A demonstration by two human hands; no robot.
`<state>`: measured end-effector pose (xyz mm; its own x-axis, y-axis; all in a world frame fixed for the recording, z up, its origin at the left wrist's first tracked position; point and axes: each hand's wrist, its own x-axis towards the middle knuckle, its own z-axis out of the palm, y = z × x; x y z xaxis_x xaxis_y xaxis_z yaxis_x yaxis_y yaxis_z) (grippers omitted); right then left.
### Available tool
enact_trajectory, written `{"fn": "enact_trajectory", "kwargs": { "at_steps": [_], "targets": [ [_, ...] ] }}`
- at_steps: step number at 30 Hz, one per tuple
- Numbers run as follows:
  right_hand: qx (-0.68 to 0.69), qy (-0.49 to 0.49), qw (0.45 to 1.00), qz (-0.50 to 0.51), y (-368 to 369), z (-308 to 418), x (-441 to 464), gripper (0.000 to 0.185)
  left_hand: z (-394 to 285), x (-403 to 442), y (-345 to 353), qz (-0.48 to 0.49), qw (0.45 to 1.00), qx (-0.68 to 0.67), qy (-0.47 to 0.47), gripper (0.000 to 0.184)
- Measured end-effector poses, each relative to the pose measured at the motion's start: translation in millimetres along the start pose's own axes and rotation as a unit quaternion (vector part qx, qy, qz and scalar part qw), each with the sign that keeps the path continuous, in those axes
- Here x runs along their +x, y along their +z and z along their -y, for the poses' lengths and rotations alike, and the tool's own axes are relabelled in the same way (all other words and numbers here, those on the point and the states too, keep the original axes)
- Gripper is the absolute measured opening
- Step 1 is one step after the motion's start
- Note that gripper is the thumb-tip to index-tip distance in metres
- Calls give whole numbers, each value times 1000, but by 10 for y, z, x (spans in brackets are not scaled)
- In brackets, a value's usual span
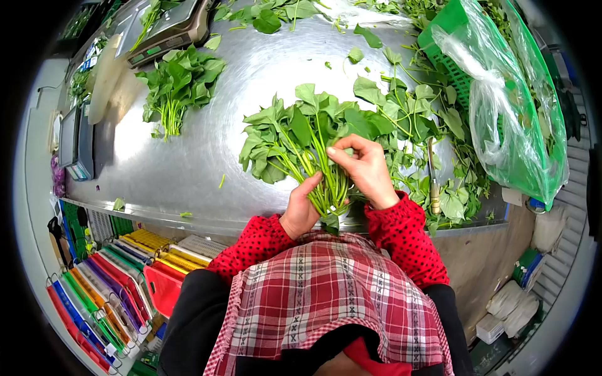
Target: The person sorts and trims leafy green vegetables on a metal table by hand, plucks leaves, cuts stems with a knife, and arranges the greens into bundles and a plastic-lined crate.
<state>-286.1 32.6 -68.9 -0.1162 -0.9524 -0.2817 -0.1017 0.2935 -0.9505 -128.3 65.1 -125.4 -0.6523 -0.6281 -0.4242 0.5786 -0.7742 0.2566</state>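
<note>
A bunch of leafy green stems (307, 144) is held over the near edge of the metal table, leaves pointing away from me and cut stems towards me. My left hand (303, 208) is closed round the stems low down, its thumb lying across them. At the right side of the bunch, my right hand (364, 164) pinches with thumb and forefinger at a stem or leaf; what exactly lies between the fingertips is too small to make out. A second bunch of greens (179, 88) lies on the table to the left.
Loose greens (414, 113) spread over the right of the metal table (144, 163), with a knife (434, 188) among them. A green basket with plastic film (501, 94) stands far right. Scales (172, 34) sit at the back left. Coloured crates (100, 301) are stacked below, left.
</note>
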Motion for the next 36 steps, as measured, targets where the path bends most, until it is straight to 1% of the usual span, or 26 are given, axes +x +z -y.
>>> {"fn": "enact_trajectory", "kwargs": {
  "at_steps": [2, 4, 5, 7, 8, 9, 11, 12, 15, 17, 19, 20, 21, 22, 23, 25, 26, 27, 29, 30, 31, 32, 33, 34, 35, 36],
  "targets": [
    [53, 44, 998, 3, -26, -31, -38, 11, -14, 3, 57, 6, 1000, -10, -2, 41],
    [23, -83, 996, -22, 6, -78, -46, 10, 11, 30, 45, 7, 1000, 0, -1, 41],
    [23, -83, 996, -22, 14, -62, -65, 10, 18, 37, 41, 5, 1000, 11, 2, 42],
    [127, 31, 991, -22, 43, 52, -109, 11, 22, 2, 87, -19, 1000, 13, 6, 40],
    [123, 53, 991, -24, 34, 30, -110, 12, 23, -8, 104, -42, 999, 16, 11, 38],
    [124, 52, 991, -24, 43, 2, -118, 12, 29, 1, 104, -43, 999, 17, 11, 38],
    [208, 23, 977, -48, 69, -56, -171, 13, 36, 26, 89, -72, 987, 134, 48, 33],
    [243, 8, 969, -47, 64, -70, -221, 11, 15, 40, 89, -85, 993, 83, 24, 34],
    [272, 33, 962, 5, -2, -71, -398, 9, -49, 63, 170, -83, 995, 30, 44, 34],
    [179, 38, 979, 93, 17, -36, -495, 11, -59, 71, 153, -107, 992, 29, 55, 34],
    [128, 56, 983, 122, 35, -12, -518, 13, -73, 95, 21, -49, 999, -6, -4, 28],
    [128, 56, 983, 121, 21, -40, -520, 13, -25, 86, -4, -61, 998, -9, -19, 30],
    [68, 20, 986, 151, 15, -55, -513, 13, -23, 59, 63, -61, 998, -8, -19, 30],
    [9, -17, 983, 180, 16, -42, -506, 14, -18, 31, 114, -114, 991, 67, -3, 30],
    [-76, -33, 973, 217, -25, 17, -550, 15, -31, -2, 173, -167, 976, 140, 14, 30],
    [-62, -37, 934, 349, 1, 13, -663, 17, -249, 5, 385, -201, 965, 167, -6, 29],
    [-115, -20, 904, 412, -26, -14, -708, 16, -282, 60, 356, -187, 972, 139, 35, 28],
    [-159, -43, 897, 410, -136, -76, -743, 12, -330, 101, 320, -172, 976, 112, 78, 27],
    [-262, 19, 913, 311, -520, -95, -770, 13, -411, 92, 310, -170, 973, 114, 102, 26],
    [-433, -12, 869, 241, -658, -89, -796, 19, -369, 85, 249, -161, 967, 161, 111, 27],
    [-587, -38, 794, 154, -726, -20, -824, 26, -308, 98, 194, -145, 960, 212, 114, 28],
    [-510, -85, 845, 135, -771, 91, -753, 33, -227, 109, 137, -131, 963, 208, 109, 32],
    [-342, -123, 926, 103, -701, 179, -656, 27, -166, 100, 161, -125, 964, 210, 101, 32],
    [-275, -48, 957, 79, -596, 417, -570, 23, -116, 69, 176, -123, 963, 219, 94, 33],
    [-306, -97, 947, 16, -487, 472, -463, 23, -85, 39, 184, -122, 962, 229, 91, 34],
    [-292, -194, 934, -73, -307, 493, -304, 27, -63, 22, 187, -121, 961, 233, 90, 34]
  ]
}}
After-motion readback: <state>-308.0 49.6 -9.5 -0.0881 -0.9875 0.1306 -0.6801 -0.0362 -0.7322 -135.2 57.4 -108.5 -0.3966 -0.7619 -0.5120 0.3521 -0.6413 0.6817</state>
